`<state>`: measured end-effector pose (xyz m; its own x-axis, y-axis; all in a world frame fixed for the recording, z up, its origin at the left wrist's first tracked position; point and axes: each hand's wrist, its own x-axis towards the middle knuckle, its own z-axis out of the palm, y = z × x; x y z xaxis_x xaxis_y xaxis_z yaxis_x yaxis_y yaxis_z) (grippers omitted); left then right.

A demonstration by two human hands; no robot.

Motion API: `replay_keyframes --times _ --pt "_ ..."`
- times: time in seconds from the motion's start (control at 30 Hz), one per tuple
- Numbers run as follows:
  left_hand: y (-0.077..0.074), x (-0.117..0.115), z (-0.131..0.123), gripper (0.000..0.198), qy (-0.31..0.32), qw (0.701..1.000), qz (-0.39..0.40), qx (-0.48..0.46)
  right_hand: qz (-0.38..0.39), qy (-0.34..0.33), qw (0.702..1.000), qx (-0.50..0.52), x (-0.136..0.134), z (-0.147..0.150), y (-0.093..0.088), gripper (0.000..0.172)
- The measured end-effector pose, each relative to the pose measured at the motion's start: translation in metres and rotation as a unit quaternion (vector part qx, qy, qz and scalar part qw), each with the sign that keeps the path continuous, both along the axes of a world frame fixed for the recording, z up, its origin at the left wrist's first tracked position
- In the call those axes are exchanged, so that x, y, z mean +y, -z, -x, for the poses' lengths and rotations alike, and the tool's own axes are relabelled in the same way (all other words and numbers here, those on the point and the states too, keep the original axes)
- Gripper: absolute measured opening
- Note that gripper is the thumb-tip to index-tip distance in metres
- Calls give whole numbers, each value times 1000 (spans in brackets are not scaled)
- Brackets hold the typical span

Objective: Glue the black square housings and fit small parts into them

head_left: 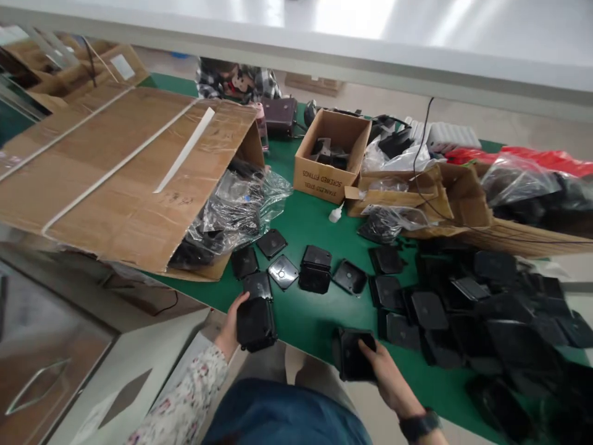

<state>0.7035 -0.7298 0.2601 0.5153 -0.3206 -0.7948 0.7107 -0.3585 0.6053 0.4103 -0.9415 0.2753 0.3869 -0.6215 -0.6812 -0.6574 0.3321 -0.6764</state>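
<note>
My left hand grips a black plastic housing at the near edge of the green table. My right hand holds another black housing, thumb on its face. Several flat black square covers lie on the green mat just beyond my hands. A large heap of the same black parts spreads to the right.
A big cardboard box lies on its side at left, spilling clear bags of black parts. A small open carton and flattened cardboard stand behind. A person in a checked shirt sits across the table.
</note>
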Motion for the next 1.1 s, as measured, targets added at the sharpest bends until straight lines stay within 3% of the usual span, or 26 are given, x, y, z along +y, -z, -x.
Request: replay_keyframes --times 0.07,0.13,0.2,0.27,0.33,0.4,0.47,0.57,0.67,0.73,0.8,0.93,1.1 --pt "8 -11 -6 54 -24 1000 4 -20 -4 32 997 75 13 8 9 48" --pt "17 -23 -6 58 -48 998 1 -43 126 79 977 156 17 5 20 53" --pt "26 -35 -4 59 -66 996 -9 -66 298 88 932 188 18 -6 31 60" --pt "33 -47 0 57 -80 993 -19 -85 421 22 891 169 23 -22 37 64" --pt "39 -57 4 56 -91 990 -30 -102 485 -79 856 161 35 -40 37 60" --pt "45 -63 7 54 -97 987 -43 -119 482 -122 848 184 53 -63 30 57" --pt "49 -67 11 52 -99 984 -55 -136 470 -121 858 170 73 -93 17 59" --pt "56 -70 14 49 -101 980 -64 -162 410 -173 895 41 96 -145 2 75" --pt "58 -66 13 48 -96 976 -61 -186 355 -175 918 -29 101 -175 1 74" --pt "57 -57 10 46 -82 974 -54 -203 355 -144 922 -46 94 -169 5 69" --pt "53 -45 6 43 -62 971 -57 -224 382 -110 917 -34 86 -144 12 68" --pt "50 -30 8 46 -27 953 -112 -280 448 -97 887 59 83 -97 28 69" --pt "51 -53 30 51 21 911 -193 -365 468 -149 866 96 90 -110 30 61"
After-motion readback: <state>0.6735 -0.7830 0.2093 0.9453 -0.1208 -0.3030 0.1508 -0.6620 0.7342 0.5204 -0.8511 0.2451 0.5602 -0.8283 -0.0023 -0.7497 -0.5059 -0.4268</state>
